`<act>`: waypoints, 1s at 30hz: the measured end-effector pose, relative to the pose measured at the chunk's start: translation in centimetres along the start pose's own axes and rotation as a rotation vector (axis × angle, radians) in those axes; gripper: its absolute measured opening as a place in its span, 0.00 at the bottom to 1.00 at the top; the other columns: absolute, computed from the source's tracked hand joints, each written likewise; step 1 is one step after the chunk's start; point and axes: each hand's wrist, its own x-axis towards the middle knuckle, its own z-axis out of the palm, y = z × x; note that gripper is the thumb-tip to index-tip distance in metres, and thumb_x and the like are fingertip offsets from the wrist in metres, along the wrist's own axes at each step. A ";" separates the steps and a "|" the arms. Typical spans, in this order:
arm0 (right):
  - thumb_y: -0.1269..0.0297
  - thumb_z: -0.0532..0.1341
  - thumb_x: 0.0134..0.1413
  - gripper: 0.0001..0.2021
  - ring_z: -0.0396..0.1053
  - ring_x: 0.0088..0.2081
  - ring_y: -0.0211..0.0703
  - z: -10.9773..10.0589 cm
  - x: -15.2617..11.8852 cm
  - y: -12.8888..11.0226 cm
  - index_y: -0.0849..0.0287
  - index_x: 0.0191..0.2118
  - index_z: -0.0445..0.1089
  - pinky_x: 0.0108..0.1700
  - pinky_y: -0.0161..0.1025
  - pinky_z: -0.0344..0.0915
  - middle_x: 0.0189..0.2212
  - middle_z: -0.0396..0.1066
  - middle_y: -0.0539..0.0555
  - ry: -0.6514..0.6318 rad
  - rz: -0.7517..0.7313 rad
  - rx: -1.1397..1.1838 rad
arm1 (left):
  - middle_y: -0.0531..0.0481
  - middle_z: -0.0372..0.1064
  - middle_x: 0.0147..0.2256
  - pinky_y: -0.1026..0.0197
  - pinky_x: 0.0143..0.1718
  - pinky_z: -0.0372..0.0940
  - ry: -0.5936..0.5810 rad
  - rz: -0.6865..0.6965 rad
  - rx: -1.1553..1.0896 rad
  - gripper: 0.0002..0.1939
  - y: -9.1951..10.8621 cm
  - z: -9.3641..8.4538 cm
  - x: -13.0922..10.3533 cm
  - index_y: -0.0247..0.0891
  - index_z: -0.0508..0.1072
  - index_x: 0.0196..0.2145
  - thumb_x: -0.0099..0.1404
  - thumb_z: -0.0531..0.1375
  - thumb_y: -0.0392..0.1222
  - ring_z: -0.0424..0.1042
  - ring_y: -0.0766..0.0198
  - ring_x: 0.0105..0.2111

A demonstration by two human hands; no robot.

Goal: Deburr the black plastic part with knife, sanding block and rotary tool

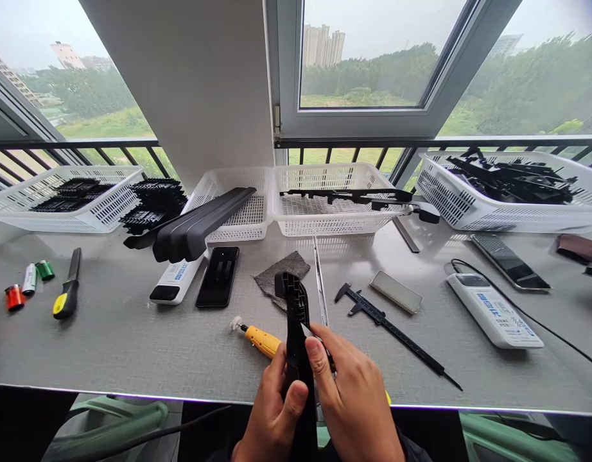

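Upright at the front of the bench is a long black plastic part (298, 301) with a ribbed, hollow upper end. My left hand (278, 407) is closed around its lower length, thumb across the front. In my right hand (351, 391) is a knife, its pointed silver blade (305, 330) lying against the part's inner edge. My right fingers cover most of the knife's handle. A yellow rotary tool (262, 341) with a pale tip lies just left of the part, and a dark piece of cloth (271, 282) lies behind it.
White baskets (334, 224) along the window hold black plastic parts (517, 179). Long black covers (200, 224) overhang one basket. A black caliper (397, 333), phones (217, 277), white devices (496, 314) with a cable, a yellow-black cutter (69, 285) and small cylinders (30, 279) lie about.
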 end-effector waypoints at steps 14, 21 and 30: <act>0.51 0.50 0.83 0.23 0.86 0.49 0.51 0.0 -0.3 0.0 0.51 0.60 0.81 0.44 0.41 0.79 0.51 0.87 0.54 0.003 -0.037 -0.038 | 0.46 0.79 0.44 0.57 0.45 0.73 -0.025 0.042 0.094 0.27 -0.5 0.0 0.0 0.41 0.75 0.59 0.77 0.59 0.64 0.78 0.52 0.42; 0.52 0.50 0.83 0.24 0.87 0.47 0.51 0.0 -0.2 -0.2 0.51 0.61 0.81 0.43 0.41 0.80 0.51 0.87 0.55 -0.016 -0.039 -0.028 | 0.43 0.80 0.51 0.54 0.51 0.73 -0.020 0.017 0.105 0.29 -0.4 0.1 -0.1 0.41 0.75 0.61 0.77 0.58 0.66 0.79 0.49 0.48; 0.51 0.49 0.83 0.24 0.86 0.50 0.51 -0.3 -0.3 -0.4 0.48 0.63 0.80 0.46 0.41 0.81 0.53 0.86 0.52 -0.057 -0.003 0.015 | 0.43 0.80 0.45 0.54 0.48 0.73 -0.030 -0.009 0.149 0.31 -0.4 -0.1 -0.1 0.39 0.75 0.59 0.75 0.59 0.67 0.79 0.48 0.44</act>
